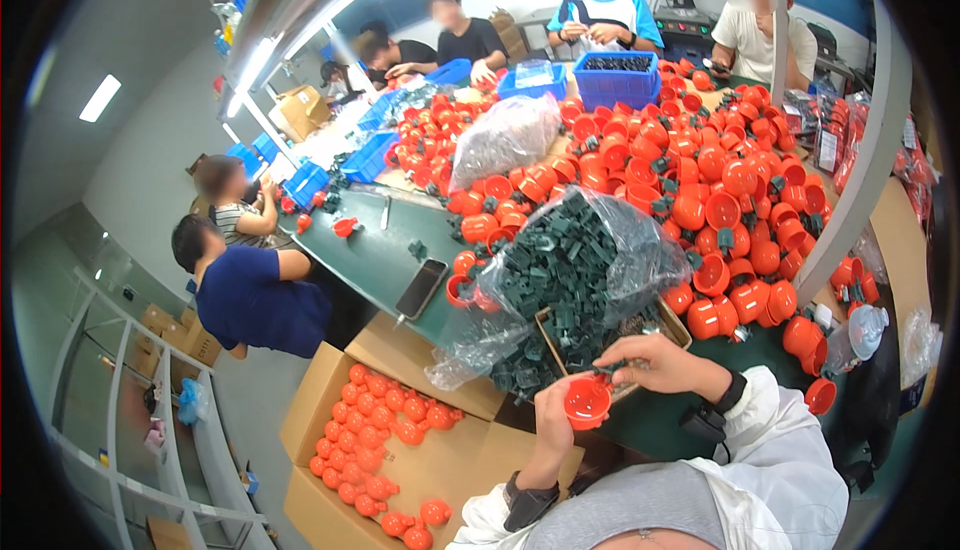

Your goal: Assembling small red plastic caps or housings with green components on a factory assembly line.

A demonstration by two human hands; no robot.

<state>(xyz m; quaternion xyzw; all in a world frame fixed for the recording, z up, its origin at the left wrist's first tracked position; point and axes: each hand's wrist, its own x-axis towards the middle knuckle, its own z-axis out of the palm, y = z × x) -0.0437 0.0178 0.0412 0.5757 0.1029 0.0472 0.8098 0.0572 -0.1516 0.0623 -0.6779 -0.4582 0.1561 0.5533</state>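
Close to my body, my left hand (551, 420) is closed around a red plastic cup (588, 406), its open mouth facing up. My right hand (655, 362) pinches a small dark green plastic piece (608, 367) against the far rim of that cup; the fingers partly cover it. Just beyond my hands, a clear plastic bag (645, 250) lies open with a heap of dark green clips (560, 275) spilling from it. Beside the heap stands a shallow cardboard tray (676, 324) of small parts, too small to make out.
An open carton (465, 455) holding several red cups (365, 420) stands at my left. Red cups (740, 180) cover the green table (370, 260), where a phone (421, 290) lies. A white post (850, 170) rises at right. Several people work around the table near blue bins (617, 85).
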